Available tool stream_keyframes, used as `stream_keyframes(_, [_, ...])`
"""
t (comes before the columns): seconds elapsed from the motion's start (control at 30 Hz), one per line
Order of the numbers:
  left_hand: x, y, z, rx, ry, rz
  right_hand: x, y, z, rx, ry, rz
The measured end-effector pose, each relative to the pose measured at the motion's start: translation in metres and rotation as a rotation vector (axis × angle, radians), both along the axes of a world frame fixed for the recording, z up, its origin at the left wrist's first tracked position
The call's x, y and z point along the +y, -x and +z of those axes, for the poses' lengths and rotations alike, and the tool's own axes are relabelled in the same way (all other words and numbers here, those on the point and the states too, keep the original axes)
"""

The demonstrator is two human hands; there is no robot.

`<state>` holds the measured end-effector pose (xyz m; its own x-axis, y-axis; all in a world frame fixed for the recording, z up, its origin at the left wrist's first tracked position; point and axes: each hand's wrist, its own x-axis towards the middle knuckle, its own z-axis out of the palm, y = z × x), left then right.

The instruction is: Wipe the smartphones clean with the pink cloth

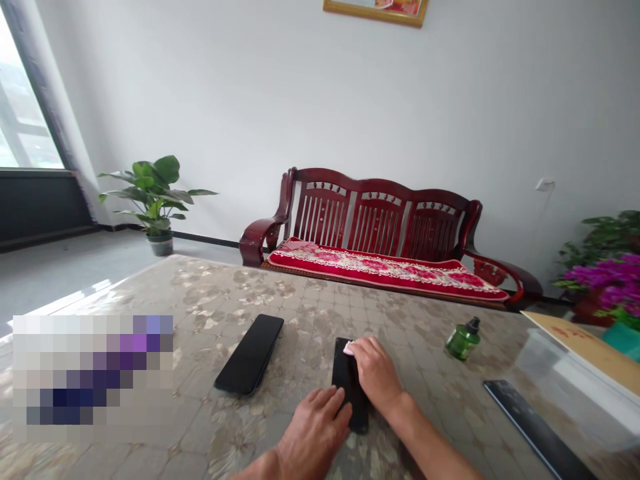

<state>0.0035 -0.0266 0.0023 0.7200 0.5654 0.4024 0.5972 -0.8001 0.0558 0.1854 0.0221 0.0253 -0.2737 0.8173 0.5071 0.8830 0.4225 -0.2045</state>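
A black smartphone (pixel 359 417) lies flat on the patterned tabletop in front of me. My left hand (pixel 316 427) lies over its left side, fingers stretched out and touching the screen. My right hand (pixel 375 370) is closed at the phone's upper right, pinching a small pale pink cloth or tissue (pixel 349 348) against the glass. Most of the cloth is hidden by the fingers. To the left lies a second, larger black smartphone (pixel 250 357), untouched. A small green bottle (pixel 463 341) with a black spray top stands right of my right hand.
A long dark bar-shaped object (pixel 535 427) lies beside a clear plastic box (pixel 560 370) at right. A pixelated patch hides a dark purple-blue item on the left. Beyond the table (pixel 200 280) stand a red wooden bench (pixel 380 227), a potted plant (pixel 160 207) and purple flowers (pixel 607 277).
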Motion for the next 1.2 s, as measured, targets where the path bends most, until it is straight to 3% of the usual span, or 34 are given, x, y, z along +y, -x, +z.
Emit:
stream_keyframes(0.1, [0.001, 0.001, -0.002, 0.006, -0.014, -0.012, 0.026, 0.003, 0.0, -0.007, -0.013, -0.043])
stream_keyframes(0.17, [0.002, 0.001, -0.003, -0.005, -0.014, 0.0, 0.028, 0.006, 0.0, -0.026, -0.003, -0.03])
stream_keyframes(0.37, [0.001, -0.001, -0.004, 0.05, -0.01, -0.002, -0.023, 0.014, 0.001, -0.059, 0.052, 0.071])
stream_keyframes(0.47, [0.002, -0.001, -0.002, 0.115, -0.008, -0.023, -0.034, 0.015, 0.003, -0.051, 0.09, 0.109])
stream_keyframes(0.73, [0.001, 0.003, -0.007, 0.118, -0.037, -0.032, 0.026, 0.033, 0.017, -0.083, 0.211, -0.047])
stream_keyframes(0.8, [0.001, 0.002, -0.008, 0.109, -0.025, -0.025, 0.024, 0.034, 0.017, -0.087, 0.2, -0.048])
stream_keyframes(1.03, [0.002, -0.003, -0.003, 0.151, 0.065, -0.038, -0.021, 0.025, 0.01, -0.113, 0.202, 0.095])
stream_keyframes(1.2, [0.0, -0.001, -0.006, 0.117, -0.016, -0.041, 0.011, 0.031, 0.011, -0.097, 0.193, 0.013])
